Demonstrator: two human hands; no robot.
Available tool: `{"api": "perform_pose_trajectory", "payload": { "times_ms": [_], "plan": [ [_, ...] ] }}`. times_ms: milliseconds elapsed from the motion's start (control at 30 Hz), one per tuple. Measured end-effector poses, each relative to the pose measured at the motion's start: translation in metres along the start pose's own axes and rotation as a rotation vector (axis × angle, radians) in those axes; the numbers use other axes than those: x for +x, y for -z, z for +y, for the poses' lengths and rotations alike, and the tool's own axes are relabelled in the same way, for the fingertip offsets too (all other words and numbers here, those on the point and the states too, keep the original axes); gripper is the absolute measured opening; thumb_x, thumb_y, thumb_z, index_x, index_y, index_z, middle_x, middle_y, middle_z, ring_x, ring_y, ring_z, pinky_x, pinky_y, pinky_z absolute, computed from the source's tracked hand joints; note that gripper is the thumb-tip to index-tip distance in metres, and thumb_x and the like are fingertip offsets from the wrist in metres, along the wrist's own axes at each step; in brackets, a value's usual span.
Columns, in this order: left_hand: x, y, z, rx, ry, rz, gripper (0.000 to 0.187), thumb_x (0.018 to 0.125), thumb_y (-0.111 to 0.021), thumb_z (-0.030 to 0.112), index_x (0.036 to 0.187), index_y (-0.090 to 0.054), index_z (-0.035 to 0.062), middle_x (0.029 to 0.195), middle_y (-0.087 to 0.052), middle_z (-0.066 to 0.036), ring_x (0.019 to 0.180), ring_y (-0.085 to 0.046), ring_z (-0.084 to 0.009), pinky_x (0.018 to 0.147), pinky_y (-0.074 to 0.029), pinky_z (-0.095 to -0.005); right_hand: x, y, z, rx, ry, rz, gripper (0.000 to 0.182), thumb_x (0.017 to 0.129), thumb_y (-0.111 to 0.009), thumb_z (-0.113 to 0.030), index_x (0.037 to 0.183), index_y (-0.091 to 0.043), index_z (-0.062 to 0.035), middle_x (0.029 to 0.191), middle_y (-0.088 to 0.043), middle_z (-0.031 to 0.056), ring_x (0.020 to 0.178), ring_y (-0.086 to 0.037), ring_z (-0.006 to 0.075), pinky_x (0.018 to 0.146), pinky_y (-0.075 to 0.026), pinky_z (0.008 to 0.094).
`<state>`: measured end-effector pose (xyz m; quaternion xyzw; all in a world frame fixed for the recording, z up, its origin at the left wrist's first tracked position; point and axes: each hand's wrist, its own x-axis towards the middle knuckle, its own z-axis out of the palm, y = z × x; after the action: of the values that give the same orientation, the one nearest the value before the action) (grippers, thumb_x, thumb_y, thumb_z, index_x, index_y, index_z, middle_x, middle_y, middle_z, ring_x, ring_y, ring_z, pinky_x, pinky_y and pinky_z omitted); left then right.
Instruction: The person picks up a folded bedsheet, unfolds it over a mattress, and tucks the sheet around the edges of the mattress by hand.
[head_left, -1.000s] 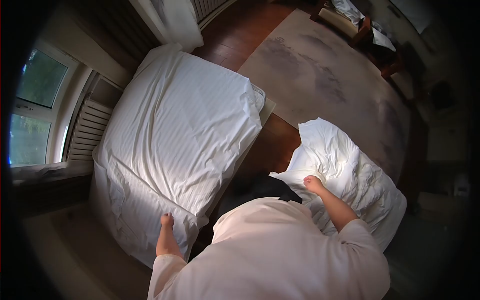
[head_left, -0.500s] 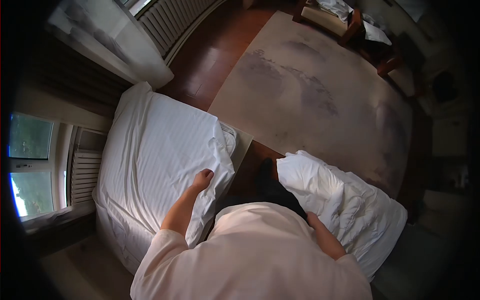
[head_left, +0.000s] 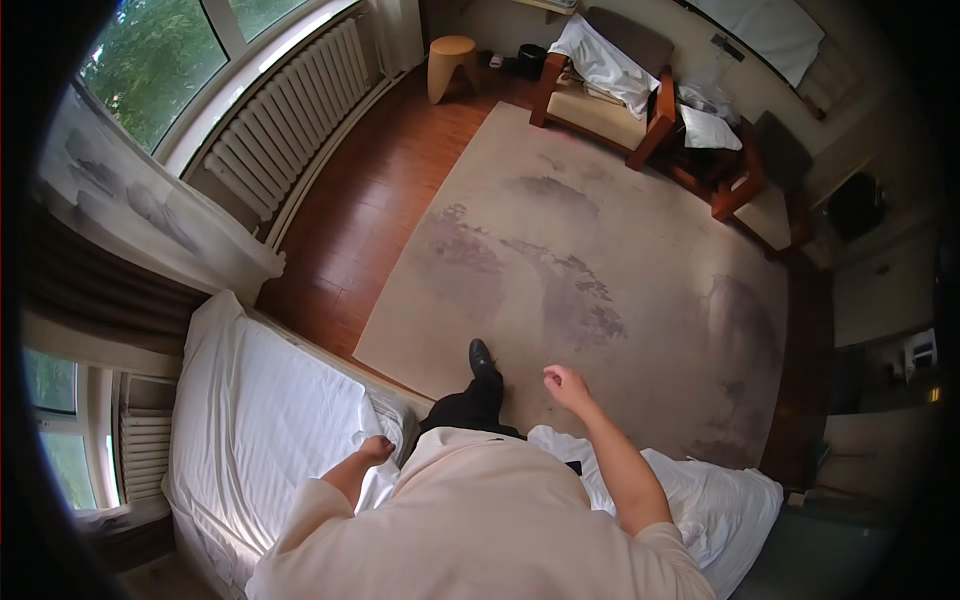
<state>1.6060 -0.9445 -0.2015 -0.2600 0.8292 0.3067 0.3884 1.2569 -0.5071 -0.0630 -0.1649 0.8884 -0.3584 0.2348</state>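
My left hand is loosely curled and overlaps the near corner of a bed in this view. A white striped sheet covers that bed and hangs in folds around its corner. I see nothing between the curled fingers. Out in front over the patterned rug, my right hand has its fingers bent in, with nothing in it. Below and to the right of that arm lies a rumpled white duvet, partly hidden by my arm and shirt. My dark shoe rests on the rug's near part.
A large beige rug spreads ahead, with brown wood flooring on its left. Wooden armchairs with white cloths stand at the back right. An orange stool is by the radiator under the window.
I have stepped forward, and the view has tipped up toward the chairs and stool. My right hand has swung from beside the duvet to out over the rug. The left hand has dropped back.
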Motion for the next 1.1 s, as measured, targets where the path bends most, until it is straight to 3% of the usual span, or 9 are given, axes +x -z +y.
{"api": "perform_pose_trajectory", "payload": {
  "times_ms": [267,400,433,500,633,700,767,867,1100],
  "plan": [
    [0.122,0.229,0.186,-0.156,-0.225,0.205,0.037,0.095,-0.059,0.037,0.11,-0.072,0.0062,0.107,-0.072,-0.019,0.1,-0.068,-0.0375,0.088,-0.053,-0.0441,0.047,0.02,0.25,-0.368,-0.49,-0.385,0.033,0.085,-0.069,-0.029,0.11,-0.073,-0.0075,0.11,-0.072,0.0174,0.106,-0.068,0.033,0.092,-0.053,0.0425],
    [0.134,0.35,0.273,-0.362,-0.301,0.377,0.035,0.097,-0.058,0.033,0.111,-0.07,0.0036,0.112,-0.07,-0.02,0.106,-0.066,-0.0367,0.092,-0.052,-0.0425,0.113,0.111,0.163,-0.247,-0.781,-0.426,0.025,0.088,-0.062,-0.023,0.1,-0.073,-0.0038,0.095,-0.074,0.0172,0.087,-0.072,0.0308,0.076,-0.057,0.0417],
    [0.144,0.368,0.28,-0.416,-0.28,0.39,0.034,0.097,-0.058,0.032,0.111,-0.07,0.0038,0.112,-0.07,-0.019,0.107,-0.066,-0.036,0.093,-0.052,-0.0422,0.136,0.087,0.283,-0.412,-0.49,-0.445,0.025,0.087,-0.063,-0.023,0.099,-0.074,-0.0043,0.088,-0.074,0.0157,0.079,-0.072,0.0269,0.07,-0.057,0.0407],
    [0.157,0.404,0.298,-0.688,-0.327,0.482,0.029,0.098,-0.059,0.027,0.112,-0.068,0.0032,0.103,-0.073,-0.013,0.099,-0.069,-0.0259,0.088,-0.053,-0.0375,0.202,0.113,0.305,-0.545,-0.24,-0.519,0.025,0.086,-0.064,-0.022,0.099,-0.075,-0.0047,0.084,-0.074,0.0145,0.073,-0.071,0.0239,0.067,-0.057,0.0398],
    [0.068,0.548,0.383,-1.395,-0.731,0.81,0.017,0.103,-0.058,0.016,0.111,-0.063,0.0026,0.1,-0.065,-0.002,0.096,-0.062,-0.0094,0.085,-0.051,-0.0271,0.425,0.153,0.146,-0.587,-0.185,-0.688,0.026,0.084,-0.066,-0.022,0.101,-0.075,-0.0042,0.092,-0.074,0.0163,0.084,-0.072,0.0272,0.076,-0.057,0.0401],
    [-0.013,0.62,0.418,-1.323,-1.038,1.11,0.016,0.103,-0.055,0.012,0.112,-0.061,0.0011,0.105,-0.063,-0.005,0.097,-0.061,-0.0114,0.087,-0.05,-0.0278,0.543,0.175,0.036,-0.58,-0.219,-0.678,0.027,0.083,-0.067,-0.022,0.102,-0.075,-0.0039,0.096,-0.075,0.0171,0.09,-0.072,0.0289,0.081,-0.057,0.0402],
    [-0.087,0.671,0.44,-1.018,-1.27,1.463,0.027,0.104,-0.053,0.024,0.12,-0.053,0.0017,0.113,-0.057,-0.011,0.103,-0.057,-0.0202,0.087,-0.05,-0.034,0.698,0.161,0.066,-0.6,-0.184,-0.57,0.03,0.08,-0.069,-0.022,0.104,-0.074,-0.0038,0.104,-0.073,0.0186,0.102,-0.07,0.0317,0.092,-0.054,0.0401],
    [-0.158,0.711,0.486,-0.743,-1.677,1.83,0.046,0.098,-0.063,0.038,0.124,-0.047,0.0023,0.116,-0.056,-0.015,0.103,-0.057,-0.0243,0.087,-0.053,-0.0372,0.89,0.152,-0.042,-0.669,0.47,-0.363,0.024,0.081,-0.065,-0.013,0.1,-0.073,-0.0008,0.084,-0.073,0.0171,0.074,-0.072,0.0262,0.07,-0.057,0.0381],
    [-0.159,0.753,0.476,-0.372,-1.445,2.163,0.051,0.1,-0.057,0.042,0.129,-0.044,0.0029,0.118,-0.057,-0.016,0.107,-0.056,-0.0253,0.089,-0.052,-0.0391,1.034,0.046,-0.368,-0.615,0.505,-0.308,0.021,0.087,-0.063,-0.014,0.103,-0.072,-0.003,0.1,-0.074,0.0145,0.095,-0.07,0.0272,0.087,-0.054,0.0385]
  ]
}}
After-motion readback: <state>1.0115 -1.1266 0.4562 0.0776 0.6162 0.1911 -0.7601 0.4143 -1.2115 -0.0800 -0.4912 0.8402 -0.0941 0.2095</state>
